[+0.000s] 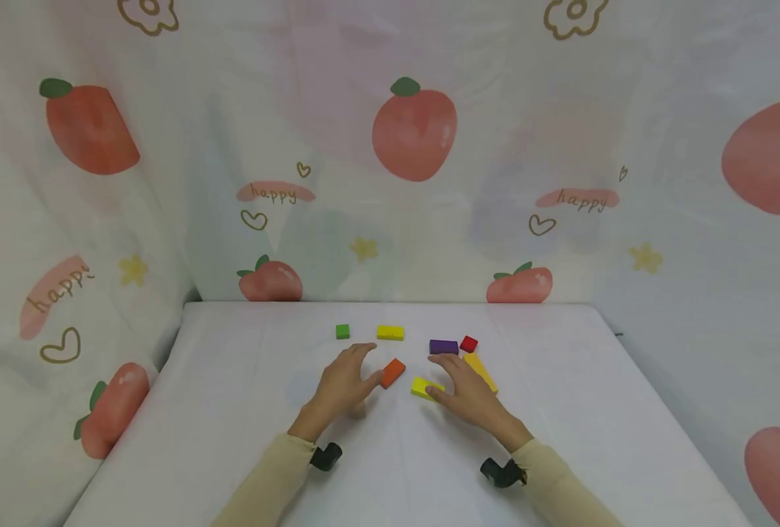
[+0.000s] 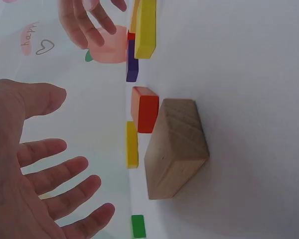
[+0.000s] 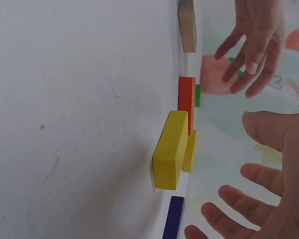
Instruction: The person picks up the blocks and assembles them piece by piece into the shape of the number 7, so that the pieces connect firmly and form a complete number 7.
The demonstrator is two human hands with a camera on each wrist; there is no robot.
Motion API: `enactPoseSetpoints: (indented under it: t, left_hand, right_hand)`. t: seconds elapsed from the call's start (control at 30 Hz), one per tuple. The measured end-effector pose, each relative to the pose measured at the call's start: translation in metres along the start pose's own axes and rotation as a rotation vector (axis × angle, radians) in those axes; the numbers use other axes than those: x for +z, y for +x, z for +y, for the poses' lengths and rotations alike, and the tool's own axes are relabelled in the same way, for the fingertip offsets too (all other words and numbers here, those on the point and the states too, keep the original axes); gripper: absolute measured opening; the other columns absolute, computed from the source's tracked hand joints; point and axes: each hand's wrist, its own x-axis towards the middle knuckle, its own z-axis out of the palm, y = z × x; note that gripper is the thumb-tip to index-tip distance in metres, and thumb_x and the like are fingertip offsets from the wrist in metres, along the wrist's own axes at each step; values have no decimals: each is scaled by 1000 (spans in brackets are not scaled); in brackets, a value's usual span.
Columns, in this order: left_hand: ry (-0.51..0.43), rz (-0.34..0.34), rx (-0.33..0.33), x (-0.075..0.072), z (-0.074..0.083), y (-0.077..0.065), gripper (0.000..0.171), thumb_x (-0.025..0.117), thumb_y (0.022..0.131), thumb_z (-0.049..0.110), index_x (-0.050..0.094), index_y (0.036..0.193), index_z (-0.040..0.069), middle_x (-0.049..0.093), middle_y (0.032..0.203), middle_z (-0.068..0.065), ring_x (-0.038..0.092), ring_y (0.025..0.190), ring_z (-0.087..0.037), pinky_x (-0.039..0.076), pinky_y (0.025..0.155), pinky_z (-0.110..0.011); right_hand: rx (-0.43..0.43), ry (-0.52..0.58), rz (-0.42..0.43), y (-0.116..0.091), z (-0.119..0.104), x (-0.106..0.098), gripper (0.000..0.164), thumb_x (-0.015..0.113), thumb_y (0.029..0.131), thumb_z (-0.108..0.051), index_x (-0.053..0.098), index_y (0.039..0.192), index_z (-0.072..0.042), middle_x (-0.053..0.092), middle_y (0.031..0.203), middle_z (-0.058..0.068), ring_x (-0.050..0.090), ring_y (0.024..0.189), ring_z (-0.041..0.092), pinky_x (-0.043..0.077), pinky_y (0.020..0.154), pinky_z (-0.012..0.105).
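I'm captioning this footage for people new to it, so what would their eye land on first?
Likely the left hand, spread above a plain wooden block, and the right hand near a yellow block, both over the white table. Next, probably the bright orange block between them. Behind the table, the pale cloth with its big red fruit also draws the eye.

Orange block (image 1: pixel 393 373) near left hand (image 1: pixel 342 382)

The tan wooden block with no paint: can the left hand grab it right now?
Probably yes: the left hand hovers above the tan wooden block, fingers spread, with nothing showing between them.
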Motion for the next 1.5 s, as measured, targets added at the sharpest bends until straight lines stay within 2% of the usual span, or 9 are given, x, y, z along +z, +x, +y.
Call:
enactPoseSetpoints:
  t: [0.13,0.3,0.5,0.73,0.93,1.1,1.27,1.5]
  left_hand:
    - [-69,-24,-46,3,2,4,56,67,91,39,51,141,19,54,143,-4,54,129,-26,46,104,-49]
    - [-158,-64,-113,9,3,10,55,70,90,36,53,139,20,59,137,-4,56,124,-26,47,103,-49]
    - [-199,-96,-128,16,1,16,53,73,88,32,56,135,17,62,132,-7,58,120,-26,49,99,-49]
    - [-245,-116,-136,23,0,24,50,75,87,28,58,132,14,63,129,-6,58,118,-25,48,101,-45]
    - [-264,-143,-171,31,-6,31,52,77,84,30,59,131,15,63,126,-4,58,114,-23,49,100,-44]
    - [-272,-142,-145,34,-11,35,51,77,84,29,60,130,13,65,121,-4,59,110,-22,50,97,-43]
    - [-277,-160,-124,37,-12,36,49,78,83,28,62,126,12,65,112,-2,57,102,-20,50,92,-40]
    - [-249,-168,-172,40,-8,34,45,78,83,30,65,123,14,65,110,-1,55,99,-19,49,93,-42]
  right_hand:
    - [36,33,4,1,1,2,58,70,89,-36,52,141,-17,51,145,6,51,131,29,45,105,53]
    - [108,125,-7,1,1,6,55,72,88,-32,55,138,-16,56,140,6,57,122,28,49,100,51]
    - [168,191,-12,2,1,12,53,75,86,-29,57,135,-17,61,132,4,59,119,24,50,100,47]
    - [217,207,-17,6,3,17,50,77,84,-29,60,130,-19,64,126,3,60,113,22,52,96,44]
    - [242,194,-39,9,4,18,49,79,82,-29,63,127,-19,66,124,2,59,109,21,53,93,43]
    - [234,172,-58,14,3,19,47,79,82,-31,64,125,-19,66,123,2,60,110,22,51,95,44]
    - [266,188,-69,17,6,19,44,80,82,-30,66,122,-19,67,121,3,60,109,21,52,95,43]
    - [278,199,-87,18,10,22,41,82,80,-26,68,117,-17,68,117,4,60,104,21,52,95,43]
